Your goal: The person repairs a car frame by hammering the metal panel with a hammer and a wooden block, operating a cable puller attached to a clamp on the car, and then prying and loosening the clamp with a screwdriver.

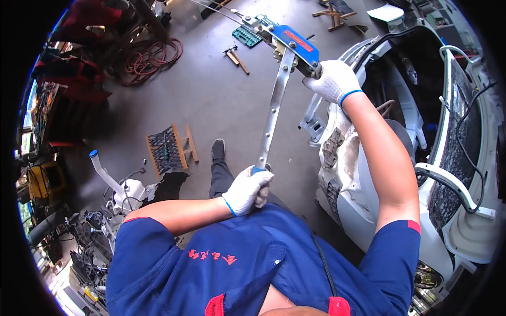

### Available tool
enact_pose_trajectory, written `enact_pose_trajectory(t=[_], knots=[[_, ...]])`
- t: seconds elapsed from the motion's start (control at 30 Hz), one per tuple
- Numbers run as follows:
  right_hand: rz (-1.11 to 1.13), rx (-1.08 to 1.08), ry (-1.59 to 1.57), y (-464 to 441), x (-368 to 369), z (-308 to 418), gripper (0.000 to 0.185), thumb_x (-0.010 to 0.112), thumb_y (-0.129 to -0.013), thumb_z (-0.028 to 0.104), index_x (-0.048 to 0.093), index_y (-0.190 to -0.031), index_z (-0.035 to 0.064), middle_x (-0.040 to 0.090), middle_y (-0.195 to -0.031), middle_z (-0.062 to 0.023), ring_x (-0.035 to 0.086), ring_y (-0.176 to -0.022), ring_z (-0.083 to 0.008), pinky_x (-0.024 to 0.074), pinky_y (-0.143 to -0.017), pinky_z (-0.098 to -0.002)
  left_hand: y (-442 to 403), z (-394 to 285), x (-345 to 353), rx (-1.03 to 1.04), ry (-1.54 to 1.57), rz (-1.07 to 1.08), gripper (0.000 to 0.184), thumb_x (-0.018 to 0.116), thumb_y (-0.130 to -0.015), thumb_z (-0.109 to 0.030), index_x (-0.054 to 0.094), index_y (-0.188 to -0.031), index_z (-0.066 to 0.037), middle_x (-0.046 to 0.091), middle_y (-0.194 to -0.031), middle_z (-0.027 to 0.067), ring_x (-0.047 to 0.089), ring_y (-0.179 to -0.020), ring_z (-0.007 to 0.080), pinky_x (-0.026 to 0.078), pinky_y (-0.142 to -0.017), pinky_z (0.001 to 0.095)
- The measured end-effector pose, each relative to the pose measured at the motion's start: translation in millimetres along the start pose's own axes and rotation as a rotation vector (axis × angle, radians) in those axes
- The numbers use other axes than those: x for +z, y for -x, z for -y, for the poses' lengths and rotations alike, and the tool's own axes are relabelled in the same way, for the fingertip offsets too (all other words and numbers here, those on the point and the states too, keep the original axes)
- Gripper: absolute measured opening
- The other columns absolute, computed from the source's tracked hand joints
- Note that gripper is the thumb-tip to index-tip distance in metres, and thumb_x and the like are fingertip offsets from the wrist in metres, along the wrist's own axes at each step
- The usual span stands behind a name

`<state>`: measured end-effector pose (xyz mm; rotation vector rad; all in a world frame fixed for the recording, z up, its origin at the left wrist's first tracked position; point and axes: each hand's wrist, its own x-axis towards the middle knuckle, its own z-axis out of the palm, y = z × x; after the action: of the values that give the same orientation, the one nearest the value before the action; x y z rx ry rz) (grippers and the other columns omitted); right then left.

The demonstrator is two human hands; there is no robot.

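A hand cable puller with a blue body is held out in front of me, its wire cables running off toward the top left. My left hand, in a white glove, is wrapped round the blue grip at the low end of the puller's long metal lever. Closed at the near end of the blue body is my right hand, also gloved; its exact hold is partly hidden. The lever slants from the body down toward my waist.
A partly stripped white car body stands close on the right. Hammers, a green tool case and a red hose lie on the floor. A low woven stool and a white reservoir are to the left.
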<state>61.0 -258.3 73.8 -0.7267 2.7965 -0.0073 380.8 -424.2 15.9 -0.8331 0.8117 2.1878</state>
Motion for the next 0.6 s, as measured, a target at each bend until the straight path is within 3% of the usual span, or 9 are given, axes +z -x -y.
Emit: enact_pose_trajectory(t=[0.17, 0.37, 0.5, 0.6], knots=[[0.054, 0.030, 0.018, 1.9, -10.5, 5.6, 0.041, 0.075, -0.085, 0.048, 0.084, -0.093, 0.0088, 0.079, -0.095, -0.0199, 0.076, -0.096, -0.0391, 0.0603, -0.091, -0.0464, 13.9, -28.9, -32.9, -0.011, -0.149, -0.049, 0.023, 0.067, -0.107, -0.027, 0.057, -0.092, -0.013, 0.053, -0.063, 0.0001, 0.046, -0.045, 0.0122, 0.040, -0.044, 0.0300], [0.019, -0.010, -0.063, -2.2, 2.5, -4.4, 0.038, 0.077, -0.086, 0.045, 0.082, -0.094, 0.0082, 0.079, -0.098, -0.0210, 0.075, -0.100, -0.0405, 0.0591, -0.094, -0.0481, 32.4, -129.7, -106.0, 0.022, -0.569, -0.169, 0.022, 0.073, -0.101, -0.025, 0.055, -0.105, -0.013, 0.054, -0.068, -0.0001, 0.049, -0.048, 0.0106, 0.041, -0.043, 0.0288], [0.008, 0.004, -0.154, 1.2, -0.6, 0.5, 0.036, 0.077, -0.086, 0.042, 0.080, -0.096, 0.0068, 0.079, -0.100, -0.0219, 0.075, -0.101, -0.0413, 0.0587, -0.095, -0.0477, 38.4, -142.3, -99.3, -0.025, -0.712, -0.143, 0.022, 0.073, -0.100, -0.027, 0.057, -0.097, -0.012, 0.056, -0.069, 0.0015, 0.049, -0.048, 0.0121, 0.040, -0.044, 0.0302], [0.032, 0.008, -0.174, -1.1, 1.8, -4.2, 0.036, 0.076, -0.086, 0.041, 0.079, -0.102, 0.0084, 0.079, -0.103, -0.0213, 0.074, -0.104, -0.0415, 0.0584, -0.096, -0.0470, 35.9, -149.4, -95.3, -0.008, -0.833, -0.140, 0.021, 0.072, -0.100, -0.028, 0.063, -0.107, -0.010, 0.061, -0.074, 0.0027, 0.054, -0.053, 0.0120, 0.046, -0.050, 0.0289]])
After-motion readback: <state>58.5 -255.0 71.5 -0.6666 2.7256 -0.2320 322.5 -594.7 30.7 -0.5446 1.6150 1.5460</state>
